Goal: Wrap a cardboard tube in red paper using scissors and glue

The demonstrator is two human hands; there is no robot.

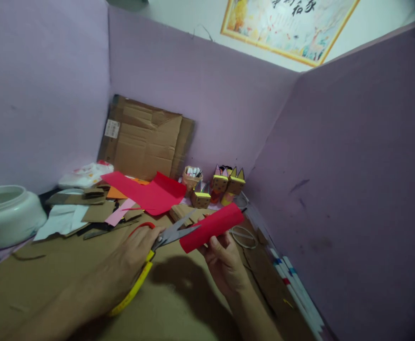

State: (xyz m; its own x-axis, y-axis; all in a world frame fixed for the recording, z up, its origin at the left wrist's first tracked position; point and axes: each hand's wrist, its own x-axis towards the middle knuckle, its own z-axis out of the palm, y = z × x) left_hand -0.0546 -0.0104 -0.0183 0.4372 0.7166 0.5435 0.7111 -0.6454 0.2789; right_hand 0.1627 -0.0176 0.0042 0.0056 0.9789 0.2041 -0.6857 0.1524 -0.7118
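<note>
A smooth matte red tube (212, 228), apparently rolled paper, lies aslant in the right hand (225, 263), its lower end toward eight o'clock and its upper end toward two. Metal scissors (159, 240) with red and yellow handles sit in the left hand (136, 248), at the tube's eight o'clock.

The right hand is curled around the tube from below, thumb pressed along its near side and fingers behind. The left hand is closed about the handles; the blades stand parted, the lower one overlapping the tube's near end in view. Whether it touches the tube cannot be told.

At three o'clock, just beside the tube, lies a thin pale ring (245, 237). Pointed-eared box figures (228, 182) stand at one o'clock, a woven basket (192, 177) of pens at eleven, and a large red sheet (150, 193) with a curled edge at ten. Creased flattened cardboard (147, 137) leans on the purple wall (207, 85) beyond. A glossy white pot (10, 218) bounds nine o'clock, pale rods (296, 289) four. The brown tabletop (168, 303) offers its widest stretch at seven.
</note>
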